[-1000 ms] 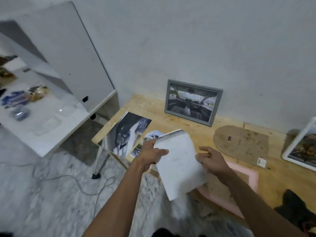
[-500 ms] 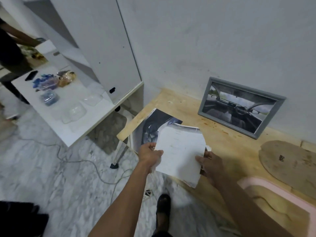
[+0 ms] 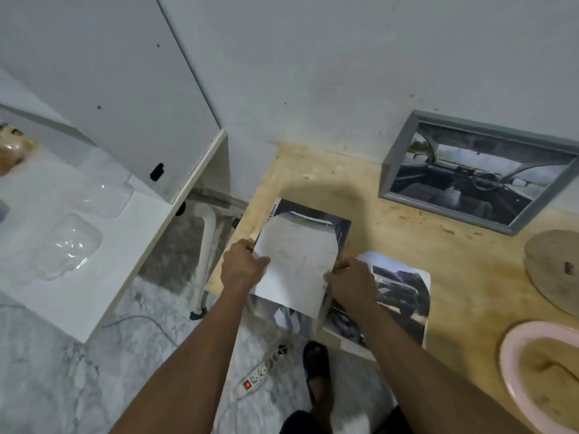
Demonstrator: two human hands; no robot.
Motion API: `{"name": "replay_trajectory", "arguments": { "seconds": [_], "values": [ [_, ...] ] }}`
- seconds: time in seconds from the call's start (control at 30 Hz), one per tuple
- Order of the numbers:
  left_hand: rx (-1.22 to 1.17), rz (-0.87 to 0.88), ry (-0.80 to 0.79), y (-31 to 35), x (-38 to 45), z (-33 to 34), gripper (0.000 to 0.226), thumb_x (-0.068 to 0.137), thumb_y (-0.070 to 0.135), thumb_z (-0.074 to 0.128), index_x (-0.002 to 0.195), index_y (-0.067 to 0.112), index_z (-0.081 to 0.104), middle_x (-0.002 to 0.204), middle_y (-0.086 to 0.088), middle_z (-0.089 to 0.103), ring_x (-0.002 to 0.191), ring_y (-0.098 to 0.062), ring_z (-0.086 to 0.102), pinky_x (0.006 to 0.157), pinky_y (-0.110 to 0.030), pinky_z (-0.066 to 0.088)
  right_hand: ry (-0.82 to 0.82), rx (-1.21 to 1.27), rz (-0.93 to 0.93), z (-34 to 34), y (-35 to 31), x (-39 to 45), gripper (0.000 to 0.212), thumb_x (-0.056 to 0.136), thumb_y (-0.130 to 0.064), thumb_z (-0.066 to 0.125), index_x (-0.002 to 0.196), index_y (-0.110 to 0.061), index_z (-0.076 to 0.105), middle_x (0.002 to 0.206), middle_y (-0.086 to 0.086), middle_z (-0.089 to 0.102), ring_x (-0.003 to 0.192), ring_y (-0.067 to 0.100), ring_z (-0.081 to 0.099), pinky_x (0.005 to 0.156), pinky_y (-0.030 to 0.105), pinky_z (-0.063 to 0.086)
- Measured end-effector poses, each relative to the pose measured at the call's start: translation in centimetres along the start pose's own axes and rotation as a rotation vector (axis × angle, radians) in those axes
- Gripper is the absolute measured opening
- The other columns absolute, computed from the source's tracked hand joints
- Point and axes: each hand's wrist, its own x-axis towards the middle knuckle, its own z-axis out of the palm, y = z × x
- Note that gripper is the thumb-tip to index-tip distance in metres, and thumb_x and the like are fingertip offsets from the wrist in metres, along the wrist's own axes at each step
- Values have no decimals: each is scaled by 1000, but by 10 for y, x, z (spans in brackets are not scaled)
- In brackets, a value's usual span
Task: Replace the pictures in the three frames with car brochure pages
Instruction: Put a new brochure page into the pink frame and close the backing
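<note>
Head view: nearest, two bare forearms reach forward over the marble floor, where a power strip lies beside a sandalled foot. The left hand grips the left edge of a white sheet, its fingers curled round that edge; the right hand pinches the sheet's right edge, fingers closed on the paper. The sheet is held blank side up between the two hands, over the front left corner of the wooden worktop. Under it lies a dark car brochure, and just right of the right hand a cut-out car page lies flat. Further right sit a pink frame and a round wooden backing board. Farthest, a grey frame holding a car-interior picture leans against the wall.
</note>
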Motion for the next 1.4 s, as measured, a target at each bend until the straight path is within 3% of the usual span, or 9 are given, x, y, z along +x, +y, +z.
{"name": "replay_trajectory", "arguments": {
  "seconds": [0.1, 0.2, 0.33, 0.47, 0.6, 0.8, 0.93, 1.13, 1.4],
  "values": [
    [104, 18, -16, -2, 16, 6, 56, 76, 35, 85, 123, 15, 61, 117, -6, 66, 107, -31, 65, 88, -41, 54, 26, -42, 15, 15, -3, 14, 8, 77, -13, 68, 80, -14, 60, 84, 5, 67, 83, 26, 62, 68, 29, 47],
    [212, 17, -36, -4, 27, 12, 59, 74, 36, 86, 122, 17, 59, 121, -5, 66, 110, -30, 64, 83, -39, 52, 25, -105, 50, 27, -3, 24, 19, 78, -9, 67, 72, -21, 53, 84, 3, 65, 84, 25, 61, 68, 28, 44],
    [322, 5, -72, -10, 32, 20, 72, 74, 36, 84, 133, 14, 49, 134, -9, 54, 123, -32, 54, 89, -47, 52, 94, -126, 77, 34, -1, 26, 12, 79, -6, 65, 89, -14, 65, 92, 8, 70, 91, 28, 65, 71, 28, 48],
    [426, 58, -8, -7, 25, 24, 74, 80, 38, 76, 140, 11, 40, 142, -12, 43, 133, -33, 39, 99, -50, 43, 167, -90, 80, 23, 0, 19, 11, 82, -11, 65, 90, -19, 64, 87, 4, 69, 89, 26, 65, 73, 25, 47],
    [307, 172, -34, 8, 4, 38, 57, 87, 38, 66, 136, 14, 47, 136, -11, 49, 126, -33, 46, 100, -48, 42, 222, -28, 98, -9, 24, 14, 10, 78, -21, 61, 88, -24, 61, 85, 5, 68, 83, 27, 64, 72, 27, 49],
    [224, 327, -225, 35, -51, 88, 39, 93, 42, 59, 121, 15, 57, 122, -8, 61, 114, -29, 57, 91, -39, 46, 430, -83, 181, -70, 91, -9, 42, 71, -29, 79, 107, -16, 60, 105, 12, 64, 97, 34, 63, 82, 41, 55],
    [223, 291, -303, 43, -86, 120, 44, 90, 51, 56, 115, 15, 58, 112, -7, 66, 102, -29, 64, 87, -41, 53, 365, -37, 278, -81, 119, -24, 66, 66, -41, 84, 119, -12, 55, 112, 15, 63, 104, 36, 61, 86, 42, 53],
    [243, 237, -295, 42, -93, 140, 64, 85, 46, 66, 133, 10, 44, 124, -12, 58, 112, -34, 59, 91, -45, 52, 379, 22, 259, -69, 136, -28, 59, 66, -18, 83, 117, -13, 54, 113, 14, 59, 102, 35, 59, 81, 38, 51],
    [152, 202, -296, 46, -88, 142, 27, 87, 33, 71, 103, 13, 63, 95, -5, 66, 79, -24, 57, 69, -32, 44, 423, 148, 292, -76, 142, -25, 26, 74, -6, 76, 91, -14, 58, 90, 4, 65, 85, 25, 61, 70, 22, 40]
  ]
}}
